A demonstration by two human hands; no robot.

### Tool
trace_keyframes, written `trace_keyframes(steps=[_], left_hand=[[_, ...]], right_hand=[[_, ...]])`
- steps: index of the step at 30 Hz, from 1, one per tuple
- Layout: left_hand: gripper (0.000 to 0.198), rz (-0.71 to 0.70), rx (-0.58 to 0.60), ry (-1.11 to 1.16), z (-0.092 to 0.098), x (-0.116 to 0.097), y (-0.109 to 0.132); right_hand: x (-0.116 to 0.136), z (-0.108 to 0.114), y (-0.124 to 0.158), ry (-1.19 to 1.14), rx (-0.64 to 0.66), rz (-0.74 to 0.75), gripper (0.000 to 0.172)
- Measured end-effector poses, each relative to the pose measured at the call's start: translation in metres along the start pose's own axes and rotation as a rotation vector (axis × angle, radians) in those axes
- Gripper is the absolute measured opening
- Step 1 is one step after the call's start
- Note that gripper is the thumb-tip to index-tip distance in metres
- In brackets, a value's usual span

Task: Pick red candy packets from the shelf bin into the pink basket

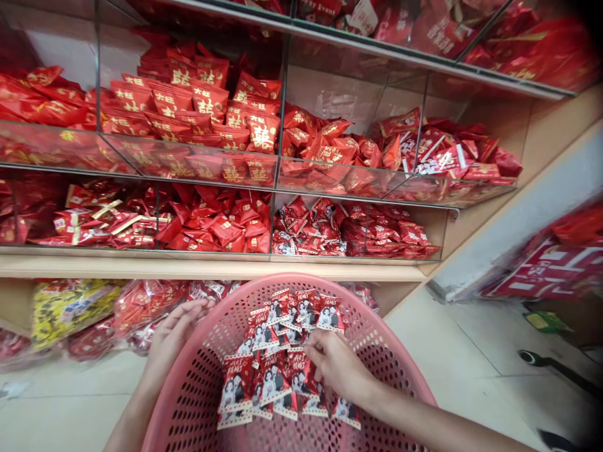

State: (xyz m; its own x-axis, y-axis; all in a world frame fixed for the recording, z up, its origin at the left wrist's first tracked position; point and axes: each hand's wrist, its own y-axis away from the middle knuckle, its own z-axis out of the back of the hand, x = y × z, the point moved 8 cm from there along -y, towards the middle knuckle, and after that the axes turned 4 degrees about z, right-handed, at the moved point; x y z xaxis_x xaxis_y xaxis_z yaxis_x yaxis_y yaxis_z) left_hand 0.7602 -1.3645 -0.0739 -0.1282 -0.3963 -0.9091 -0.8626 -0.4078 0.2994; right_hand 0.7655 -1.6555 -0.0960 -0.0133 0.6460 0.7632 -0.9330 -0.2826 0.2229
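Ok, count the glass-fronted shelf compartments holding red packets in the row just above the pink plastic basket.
4: far left, left of centre, centre, right. More may lie hidden beyond the left edge.

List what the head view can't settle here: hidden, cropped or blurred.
- Right hand: fingertips buried among the red-and-white candy packets, so any grip is unclear.
- Left hand at the rim of the pink perforated plastic basket: palm side faces away, contact uncertain.
- Basket's near edge: cut off by the bottom of the frame.
- Print on the packets: too small to read.
- Red boxes at right: blurred.
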Motion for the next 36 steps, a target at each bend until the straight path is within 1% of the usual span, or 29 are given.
trace_keyframes(steps=[4, 6, 8, 11, 13, 15, 17, 19, 22, 24, 26, 31, 36], left_hand=[[0.042, 0.008, -0.006, -0.056, -0.001, 0.000, 0.001], [0.042, -0.001, -0.008, -0.084, -0.002, -0.001, 0.002], [0.042, -0.001, -0.016, -0.095, -0.002, -0.003, 0.004], [0.045, 0.013, -0.036, -0.092, -0.003, -0.004, 0.006], [0.046, 0.020, -0.042, -0.092, -0.003, -0.005, 0.006], [0.046, 0.021, -0.042, -0.094, -0.004, -0.005, 0.006], [0.046, 0.014, -0.040, -0.097, -0.003, -0.004, 0.006], [0.045, 0.004, -0.039, -0.100, -0.002, -0.003, 0.004], [0.044, -0.002, -0.037, -0.106, -0.001, -0.002, 0.003], [0.045, -0.004, -0.044, -0.109, -0.001, -0.002, 0.004], [0.045, -0.008, -0.054, -0.121, -0.002, -0.005, 0.006], [0.046, -0.010, -0.065, -0.137, -0.001, -0.007, 0.006], [0.045, -0.034, -0.059, -0.156, 0.002, -0.004, 0.001]], right_hand=[[0.000, -0.013, -0.004, -0.100, -0.015, 0.070, 0.013], [-0.001, -0.016, -0.004, -0.078, -0.033, 0.083, 0.012], [0.001, -0.015, -0.001, 0.040, -0.076, 0.127, 0.014], [0.013, -0.009, 0.008, 0.200, -0.121, 0.250, 0.018], [0.022, -0.005, 0.016, 0.272, -0.116, 0.329, 0.024], [0.031, -0.006, 0.026, 0.406, -0.094, 0.412, 0.029], [0.039, -0.013, 0.036, 0.587, -0.060, 0.515, 0.029], [0.042, -0.023, 0.045, 0.746, -0.055, 0.602, 0.030], [0.042, -0.036, 0.050, 0.955, -0.116, 0.689, 0.050], [0.038, -0.044, 0.049, 1.060, -0.141, 0.723, 0.054], [0.033, -0.049, 0.045, 1.113, -0.142, 0.729, 0.051], [0.022, -0.047, 0.039, 1.068, -0.159, 0.686, 0.045], [0.024, -0.047, 0.039, 1.062, -0.151, 0.714, 0.044]])
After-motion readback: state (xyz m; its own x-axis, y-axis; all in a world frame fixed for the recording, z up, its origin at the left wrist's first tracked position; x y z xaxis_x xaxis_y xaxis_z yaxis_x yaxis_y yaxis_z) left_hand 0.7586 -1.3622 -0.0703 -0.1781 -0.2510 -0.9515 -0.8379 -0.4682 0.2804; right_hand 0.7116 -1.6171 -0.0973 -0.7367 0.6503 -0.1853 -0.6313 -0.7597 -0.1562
